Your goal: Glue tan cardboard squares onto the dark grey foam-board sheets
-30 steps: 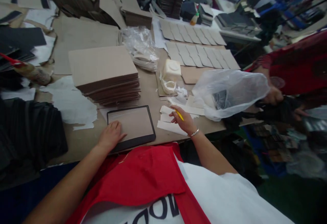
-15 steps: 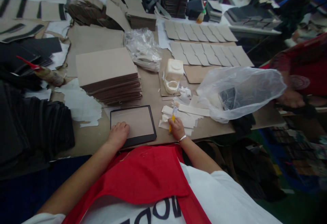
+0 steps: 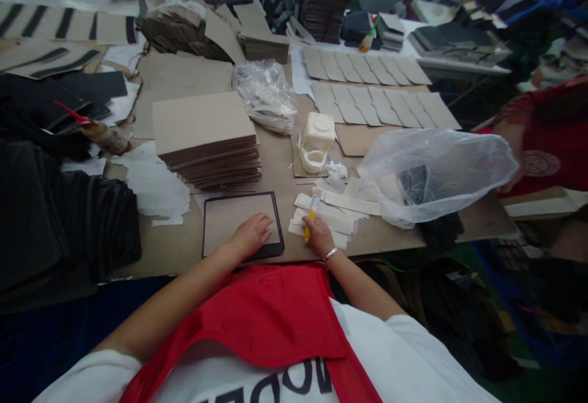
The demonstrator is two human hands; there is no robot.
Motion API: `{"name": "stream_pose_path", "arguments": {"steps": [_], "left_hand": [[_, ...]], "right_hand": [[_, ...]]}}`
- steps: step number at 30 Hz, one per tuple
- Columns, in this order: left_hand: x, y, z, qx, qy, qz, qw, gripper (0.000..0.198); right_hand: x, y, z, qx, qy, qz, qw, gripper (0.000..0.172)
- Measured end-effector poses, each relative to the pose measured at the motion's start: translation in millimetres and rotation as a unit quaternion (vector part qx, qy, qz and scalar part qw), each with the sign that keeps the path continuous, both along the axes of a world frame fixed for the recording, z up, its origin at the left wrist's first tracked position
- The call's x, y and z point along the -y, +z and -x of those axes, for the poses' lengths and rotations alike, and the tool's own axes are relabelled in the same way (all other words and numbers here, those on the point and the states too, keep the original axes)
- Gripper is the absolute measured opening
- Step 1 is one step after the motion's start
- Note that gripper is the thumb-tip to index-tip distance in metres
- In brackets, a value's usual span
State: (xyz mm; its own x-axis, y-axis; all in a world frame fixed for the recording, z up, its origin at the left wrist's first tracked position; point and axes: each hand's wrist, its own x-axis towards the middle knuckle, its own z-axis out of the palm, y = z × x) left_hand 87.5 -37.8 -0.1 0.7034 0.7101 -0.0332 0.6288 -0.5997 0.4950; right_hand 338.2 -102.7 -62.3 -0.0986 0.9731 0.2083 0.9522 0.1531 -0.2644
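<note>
A black-edged cardboard panel (image 3: 229,216) lies flat at the table's near edge. My left hand (image 3: 252,235) rests on its lower right part, fingers curled and pressed down on it. My right hand (image 3: 318,236) is closed round a small yellow-handled brush (image 3: 312,213), whose pale tip points away from me over a heap of white paper strips (image 3: 337,207). A bracelet shows on that wrist.
A tall stack of brown boards (image 3: 206,139) stands behind the panel. A white glue jug (image 3: 316,136) sits mid-table. At the right another person's hand holds a clear plastic bag (image 3: 436,170). Rows of cut card pieces (image 3: 376,94) lie farther back; black sheets (image 3: 68,207) fill the left.
My left hand slid rightward across the panel. My right hand drew back toward me and turned the brush upright. The person at the right pulled back, keeping hold of the bag.
</note>
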Motion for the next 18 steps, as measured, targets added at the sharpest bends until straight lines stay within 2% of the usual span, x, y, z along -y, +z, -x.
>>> {"name": "stream_pose_path", "arguments": {"steps": [5,8,11,14,16,18], "left_hand": [[15.4,-6.3,-21.2,-0.019,-0.079,0.02,0.996,0.022],[18.1,-10.3,-30.5,-0.017,-0.092,0.037,0.995,0.02],[11.1,-11.6,-42.8,0.037,-0.051,0.05,0.997,0.029],[-2.3,-7.8,-58.6,0.121,0.01,0.069,0.99,0.044],[-12.8,-3.9,-68.3,0.163,0.037,0.106,0.98,0.038],[-23.3,-1.1,-74.3,0.191,0.067,0.172,0.964,0.021]], "right_hand": [[11.2,-9.4,5.0,0.01,0.018,0.005,1.0,0.03],[13.0,-9.3,2.7,0.001,0.012,0.005,1.0,0.031],[10.9,-2.6,3.2,-0.034,-0.02,-0.007,0.999,0.029],[4.7,10.9,8.8,-0.117,-0.048,-0.025,0.992,0.024],[-1.4,21.1,13.3,-0.157,-0.045,-0.034,0.986,0.022],[-8.6,28.8,16.3,-0.172,-0.037,-0.046,0.983,0.021]]}}
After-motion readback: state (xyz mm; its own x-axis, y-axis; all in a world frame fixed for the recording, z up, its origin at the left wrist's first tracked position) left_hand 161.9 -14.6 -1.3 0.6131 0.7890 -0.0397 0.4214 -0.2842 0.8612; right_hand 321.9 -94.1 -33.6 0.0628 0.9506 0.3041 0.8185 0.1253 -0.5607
